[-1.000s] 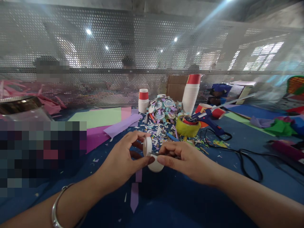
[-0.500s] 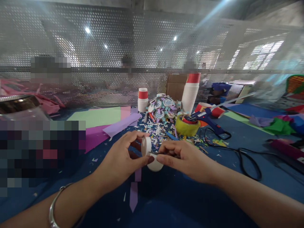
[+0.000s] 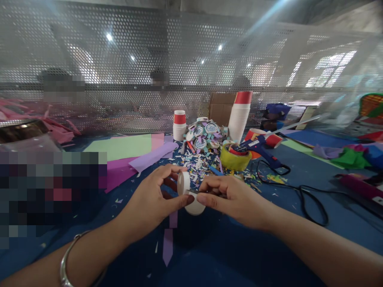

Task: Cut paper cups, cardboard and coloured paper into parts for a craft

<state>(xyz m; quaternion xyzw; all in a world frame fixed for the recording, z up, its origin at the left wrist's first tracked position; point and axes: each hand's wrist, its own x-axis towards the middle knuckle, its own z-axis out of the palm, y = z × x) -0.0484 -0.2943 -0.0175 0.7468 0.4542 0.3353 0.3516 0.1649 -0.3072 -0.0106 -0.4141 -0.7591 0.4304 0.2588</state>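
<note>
My left hand (image 3: 155, 195) is closed, fingertips and thumb round a white paper cup base (image 3: 183, 182) with a low rim, tilted on edge. A second white rounded part (image 3: 196, 207) hangs just below it, between both thumbs; whether the two are joined I cannot tell. My right hand (image 3: 223, 195) is closed in a pinch beside it. A thin dark edge shows at its fingertips, but what it holds is mostly hidden. Under the left hand lie purple paper strips (image 3: 168, 245), one with a pointed end.
Paper scraps (image 3: 194, 165) litter the blue table (image 3: 239, 255). Behind are decorated discs (image 3: 206, 133), a short cup stack (image 3: 180, 125) and a tall one (image 3: 239, 117). At right are yellow tape (image 3: 236, 159), a blue glue gun (image 3: 260, 149) and its black cord (image 3: 311, 215). Coloured paper (image 3: 125, 147) lies left.
Almost nothing differs. Both hands keep their hold and place; the whole view has shifted very slightly.
</note>
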